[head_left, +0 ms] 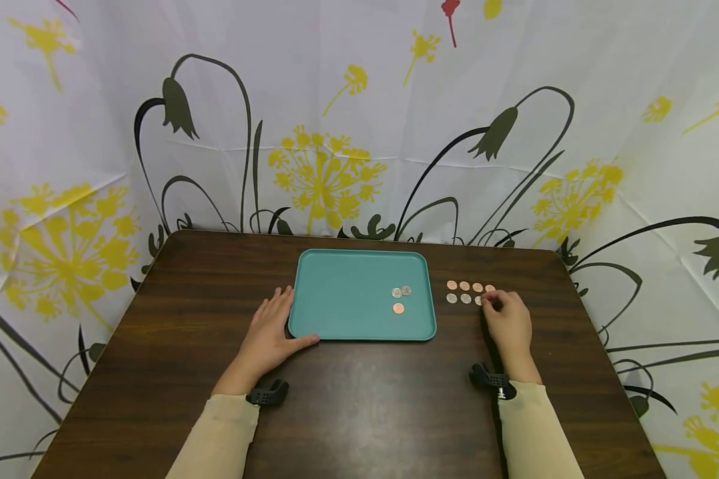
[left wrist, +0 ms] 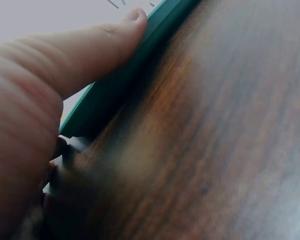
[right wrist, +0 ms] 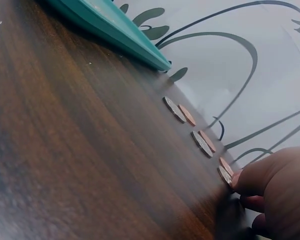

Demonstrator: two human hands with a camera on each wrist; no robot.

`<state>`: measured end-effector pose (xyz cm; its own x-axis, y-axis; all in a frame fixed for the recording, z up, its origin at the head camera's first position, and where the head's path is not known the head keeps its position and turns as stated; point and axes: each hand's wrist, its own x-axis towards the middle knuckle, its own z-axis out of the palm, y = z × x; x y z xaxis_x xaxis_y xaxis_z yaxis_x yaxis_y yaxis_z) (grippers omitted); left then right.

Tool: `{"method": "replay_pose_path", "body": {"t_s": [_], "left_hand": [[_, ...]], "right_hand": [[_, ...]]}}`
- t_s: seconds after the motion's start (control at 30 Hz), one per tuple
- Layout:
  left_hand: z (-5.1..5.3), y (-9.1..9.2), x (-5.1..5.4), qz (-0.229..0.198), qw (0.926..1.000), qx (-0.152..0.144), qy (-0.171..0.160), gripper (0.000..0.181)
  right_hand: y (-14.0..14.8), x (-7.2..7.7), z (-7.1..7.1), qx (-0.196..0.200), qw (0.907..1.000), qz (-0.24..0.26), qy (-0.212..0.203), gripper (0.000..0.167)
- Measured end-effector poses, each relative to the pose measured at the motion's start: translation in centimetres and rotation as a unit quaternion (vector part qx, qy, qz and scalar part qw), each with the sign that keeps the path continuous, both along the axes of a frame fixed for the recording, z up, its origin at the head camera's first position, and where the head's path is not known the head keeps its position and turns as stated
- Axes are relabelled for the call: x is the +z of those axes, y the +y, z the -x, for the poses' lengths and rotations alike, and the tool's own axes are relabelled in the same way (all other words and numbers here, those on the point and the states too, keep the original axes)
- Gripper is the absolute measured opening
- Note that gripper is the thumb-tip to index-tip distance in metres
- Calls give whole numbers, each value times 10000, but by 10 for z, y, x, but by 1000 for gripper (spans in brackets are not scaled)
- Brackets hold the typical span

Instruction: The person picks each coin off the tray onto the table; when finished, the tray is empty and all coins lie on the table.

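On the table lie a row of copper-coloured coins (head_left: 464, 286) and, nearer the person, a row of silver coins (head_left: 465, 299). My right hand (head_left: 508, 324) has its thumb and finger pinched at the right-hand silver coin (right wrist: 225, 175), partly hiding it; more coins could be under the hand. The teal tray (head_left: 347, 296) is left of these rows, bearing two silver coins (head_left: 397, 293) and a copper-coloured one (head_left: 398, 309). At its near left corner rests my left hand (head_left: 269, 336), fingers spread along the side and thumb (left wrist: 110, 47) on the near rim.
The dark wooden table (head_left: 359, 406) ends at the back against a white curtain (head_left: 359, 100) printed with flowers. Each wrist wears a black camera band, one by the left sleeve (head_left: 216, 432) and one by the right sleeve (head_left: 536, 432).
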<state>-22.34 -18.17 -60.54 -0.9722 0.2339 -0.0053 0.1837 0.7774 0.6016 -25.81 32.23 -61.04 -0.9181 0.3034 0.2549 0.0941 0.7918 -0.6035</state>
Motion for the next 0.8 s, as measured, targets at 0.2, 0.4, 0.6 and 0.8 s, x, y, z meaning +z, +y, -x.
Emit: {"method": "replay_pose_path", "body": {"t_s": [0.2, 0.4, 0.6, 0.8], "left_hand": [[0, 0, 0, -40, 10000, -10, -16, 125], [0, -1, -1, -11, 10000, -4, 1, 124], [0, -3, -2, -2, 10000, -9, 0, 126], [1, -1, 0, 2, 10000, -37, 21, 125]], "right_hand": [[0, 1, -2, -60, 10000, 48, -39, 13], [0, 1, -1, -36, 9999, 115, 15, 13], [-2, 2, 0, 23, 9997, 200, 104, 13], [-4, 3, -2, -44, 9971, 457, 600, 10]]}}
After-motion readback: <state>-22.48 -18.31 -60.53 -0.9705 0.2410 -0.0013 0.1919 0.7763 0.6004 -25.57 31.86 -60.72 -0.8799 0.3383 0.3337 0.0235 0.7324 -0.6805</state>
